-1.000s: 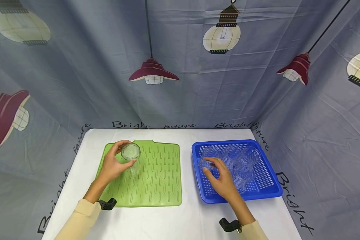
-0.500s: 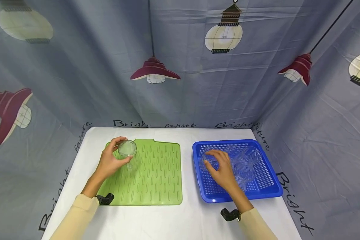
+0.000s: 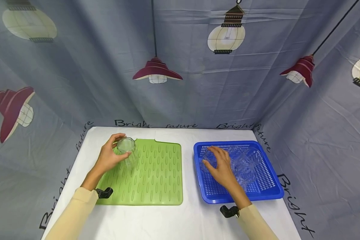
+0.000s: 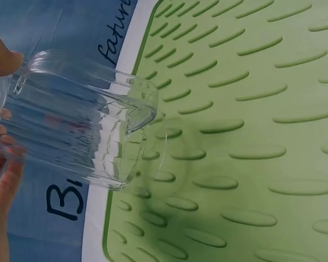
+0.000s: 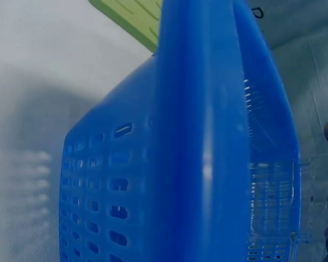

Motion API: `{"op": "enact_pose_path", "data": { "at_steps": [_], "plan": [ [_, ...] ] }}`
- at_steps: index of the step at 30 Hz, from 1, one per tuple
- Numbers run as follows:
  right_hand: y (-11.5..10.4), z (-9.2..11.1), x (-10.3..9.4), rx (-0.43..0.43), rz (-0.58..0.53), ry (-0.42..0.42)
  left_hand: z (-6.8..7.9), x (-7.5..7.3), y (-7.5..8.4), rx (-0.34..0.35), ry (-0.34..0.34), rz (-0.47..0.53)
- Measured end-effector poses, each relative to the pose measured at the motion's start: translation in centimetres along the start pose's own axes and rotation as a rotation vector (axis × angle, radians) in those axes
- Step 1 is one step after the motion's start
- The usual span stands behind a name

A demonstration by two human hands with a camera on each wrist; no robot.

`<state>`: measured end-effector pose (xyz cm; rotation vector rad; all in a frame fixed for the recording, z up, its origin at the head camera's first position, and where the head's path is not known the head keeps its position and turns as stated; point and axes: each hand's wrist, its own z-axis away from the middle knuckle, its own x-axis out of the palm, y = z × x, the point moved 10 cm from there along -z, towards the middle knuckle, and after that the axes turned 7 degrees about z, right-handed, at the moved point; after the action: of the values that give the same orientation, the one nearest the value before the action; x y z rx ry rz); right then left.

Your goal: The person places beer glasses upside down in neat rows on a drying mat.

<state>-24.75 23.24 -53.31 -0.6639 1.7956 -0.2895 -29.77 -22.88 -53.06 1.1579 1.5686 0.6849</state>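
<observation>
Here, the left hand [image 3: 109, 156] grips a glass mug [image 3: 126, 145], long axis near vertical, above the far-left green mat [image 3: 156, 180]; right of it, the right hand [image 3: 223, 169] curves over basketed glassware [image 3: 245, 171], grip indeterminable.

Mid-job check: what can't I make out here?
Head: number of glasses in the blue basket; they're clear and overlap, partly behind the right grip.
Right wrist: whether the right grip holds one; the right edge crops it.
Left wrist: one end of the held glass, cropped by the left edge.
</observation>
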Motion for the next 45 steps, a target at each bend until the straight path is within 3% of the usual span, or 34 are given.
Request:
{"op": "enact_pose_path", "data": {
  "at_steps": [8, 17, 29, 45],
  "plan": [
    [0.4, -0.1, 0.0, 0.034, 0.051, -0.016, -0.7, -0.5, -0.7, -0.029, -0.004, -0.004],
    [0.9, 0.2, 0.3, 0.056, 0.148, -0.102, -1.8, -1.4, -1.5, -0.042, 0.005, -0.032],
    [1.4, -0.2, 0.5, 0.102, 0.163, -0.150, -3.3, -2.2, -1.9, -0.037, -0.043, 0.003],
    [1.4, -0.1, 0.7, 0.121, 0.144, -0.163, -3.4, -1.9, -3.6, -0.079, -0.054, 0.047]
  ]
}}
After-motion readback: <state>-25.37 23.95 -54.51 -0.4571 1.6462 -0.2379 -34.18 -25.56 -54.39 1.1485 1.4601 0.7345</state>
